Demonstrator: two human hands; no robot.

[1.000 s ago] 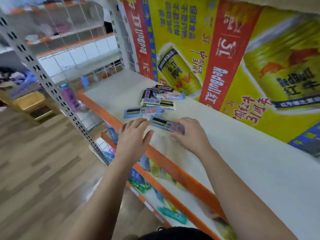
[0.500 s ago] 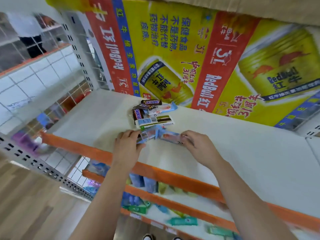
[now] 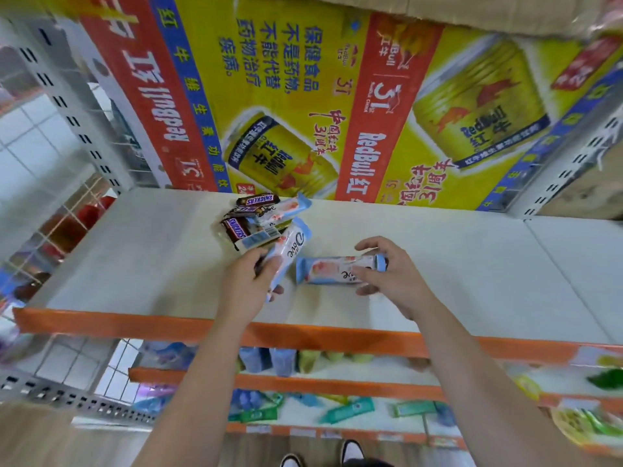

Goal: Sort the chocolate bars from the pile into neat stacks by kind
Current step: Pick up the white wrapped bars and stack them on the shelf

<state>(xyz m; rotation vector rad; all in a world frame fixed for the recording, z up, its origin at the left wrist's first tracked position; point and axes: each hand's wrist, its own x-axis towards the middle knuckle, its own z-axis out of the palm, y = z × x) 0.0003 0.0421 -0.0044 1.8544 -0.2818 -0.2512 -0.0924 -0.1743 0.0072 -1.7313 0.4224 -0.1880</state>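
Lifted now, one blue bar (image 3: 290, 248) is tilting in my gripping left hand (image 3: 249, 284) | right hand (image 3: 391, 279) is pinching its twin (image 3: 332, 270) flat | I'm pairing same kinds to stack.

Occlusions, crops, blur
Left hand (image 3: 247, 288) covers the angled Dove bar (image 3: 290, 247) at its lower end; right hand (image 3: 394, 281) partly hides the level Dove bar (image 3: 332, 269). Pile (image 3: 256, 220): bottom bars buried, count unclear. Lower-shelf goods (image 3: 337, 412) blurred; shoes (image 3: 350, 455) cropped at the bottom edge.

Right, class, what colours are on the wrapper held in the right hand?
The wrapper is white with pale blue ends and a pink patch; head view.
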